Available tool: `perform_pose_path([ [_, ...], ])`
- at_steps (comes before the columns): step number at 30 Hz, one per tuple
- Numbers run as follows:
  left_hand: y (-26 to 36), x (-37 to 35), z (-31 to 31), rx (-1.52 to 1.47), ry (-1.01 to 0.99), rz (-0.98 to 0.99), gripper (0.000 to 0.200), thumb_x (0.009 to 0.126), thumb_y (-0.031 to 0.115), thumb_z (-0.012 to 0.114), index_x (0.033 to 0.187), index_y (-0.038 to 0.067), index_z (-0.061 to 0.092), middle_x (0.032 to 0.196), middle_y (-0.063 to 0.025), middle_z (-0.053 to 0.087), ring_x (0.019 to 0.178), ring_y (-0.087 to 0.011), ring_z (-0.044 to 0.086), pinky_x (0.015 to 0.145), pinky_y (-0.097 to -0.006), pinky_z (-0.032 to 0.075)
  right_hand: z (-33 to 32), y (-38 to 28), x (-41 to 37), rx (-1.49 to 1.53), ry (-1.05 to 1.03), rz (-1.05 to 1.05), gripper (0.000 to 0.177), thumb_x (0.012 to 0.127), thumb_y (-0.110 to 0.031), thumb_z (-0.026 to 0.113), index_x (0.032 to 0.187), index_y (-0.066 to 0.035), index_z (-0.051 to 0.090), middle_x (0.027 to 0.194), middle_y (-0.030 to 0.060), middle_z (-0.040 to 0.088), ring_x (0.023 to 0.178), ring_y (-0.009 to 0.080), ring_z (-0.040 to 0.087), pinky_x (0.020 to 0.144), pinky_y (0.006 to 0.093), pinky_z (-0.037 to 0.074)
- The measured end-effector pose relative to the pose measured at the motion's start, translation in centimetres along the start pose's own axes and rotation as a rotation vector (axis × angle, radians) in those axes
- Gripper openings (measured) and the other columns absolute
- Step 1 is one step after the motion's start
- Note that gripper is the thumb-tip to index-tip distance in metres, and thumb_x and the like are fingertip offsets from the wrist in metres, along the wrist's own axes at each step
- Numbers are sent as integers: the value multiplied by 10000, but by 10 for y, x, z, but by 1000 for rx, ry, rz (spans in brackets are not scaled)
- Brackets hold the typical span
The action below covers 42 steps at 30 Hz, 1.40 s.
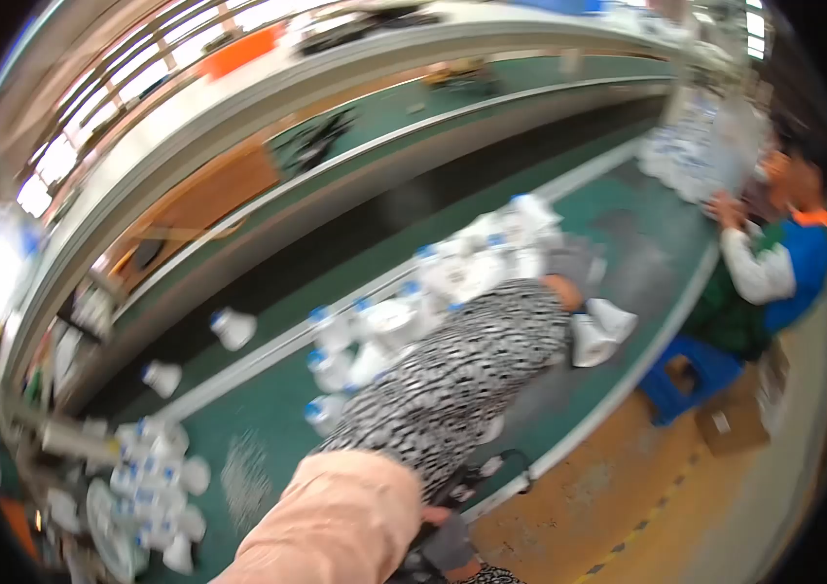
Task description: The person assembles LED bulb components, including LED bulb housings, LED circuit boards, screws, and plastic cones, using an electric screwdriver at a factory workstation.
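Observation:
My left arm, in a pink and black-and-white patterned sleeve, reaches across the green table. My left hand (569, 268), in what looks like a grey glove, is blurred beside a pile of white plastic pieces with blue ends (477, 273). Two white cup-like pieces (593, 341) lie just below it. Its fingers cannot be made out. Low in the view, my right hand (448, 543), partly in grey, is near a dark object with a cable (477, 474) at the table edge. Whether it grips anything is unclear.
More white pieces (156, 487) are heaped at the lower left. Two lie on the dark strip (233, 329) behind the rail. A co-worker (788, 253) sits at the right beside a bag of white pieces (696, 146). A blue stool (691, 380) and cardboard box (735, 419) stand on the floor.

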<state>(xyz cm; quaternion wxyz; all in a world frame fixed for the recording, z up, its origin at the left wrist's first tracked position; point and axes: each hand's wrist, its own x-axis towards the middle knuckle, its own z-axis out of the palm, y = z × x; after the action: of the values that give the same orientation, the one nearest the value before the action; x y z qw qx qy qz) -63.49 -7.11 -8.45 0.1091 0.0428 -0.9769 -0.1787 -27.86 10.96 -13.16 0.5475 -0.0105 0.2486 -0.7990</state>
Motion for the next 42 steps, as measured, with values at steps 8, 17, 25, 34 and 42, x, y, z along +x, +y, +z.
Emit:
perform_pose_path([
  [8, -11, -208, -178, -204, 160, 378, 448, 777, 293, 703, 1145, 80, 563, 1102, -132, 519, 1075, -322, 500, 931, -433, 418, 14, -2, 13, 150, -131, -34, 214, 814, -129, 609, 971, -92, 469, 710, 41, 435, 536, 153, 450, 543, 312, 433],
  [17, -240, -452, -242, 31, 569, -1151, 633, 720, 411, 773, 1246, 124, 568, 1201, -119, 577, 1108, -269, 589, 959, -368, 464, 10, 1, 17, 118, -170, -21, 243, 820, -150, 613, 1004, -102, 461, 719, 32, 452, 538, 143, 463, 551, 313, 431],
  [25, -311, -429, -197, 259, 582, -877, 383, 656, 341, 772, 956, 116, 695, 900, -139, 692, 875, -326, 671, 803, -421, 528, 12, 0, 14, 38, -149, -78, 229, 859, -147, 583, 1039, -62, 471, 731, 31, 444, 547, 131, 456, 538, 289, 414],
  [34, -93, -487, -218, -1054, 1045, -554, 261, 797, 128, 709, 1018, 10, 635, 871, -57, 649, 769, -119, 613, 703, -256, 507, 60, 24, -3, -297, -268, -97, 356, 934, -237, 561, 1192, -14, 460, 727, 22, 422, 550, 102, 410, 515, 240, 368],
  [42, 81, -607, -144, -1125, 767, -509, 536, 861, 183, 653, 1323, 10, 443, 1172, -90, 520, 1094, -177, 525, 953, -317, 421, 88, 53, -14, -357, -370, 239, 455, 926, -384, 519, 1224, -43, 474, 878, 51, 565, 697, 113, 562, 610, 233, 458],
])
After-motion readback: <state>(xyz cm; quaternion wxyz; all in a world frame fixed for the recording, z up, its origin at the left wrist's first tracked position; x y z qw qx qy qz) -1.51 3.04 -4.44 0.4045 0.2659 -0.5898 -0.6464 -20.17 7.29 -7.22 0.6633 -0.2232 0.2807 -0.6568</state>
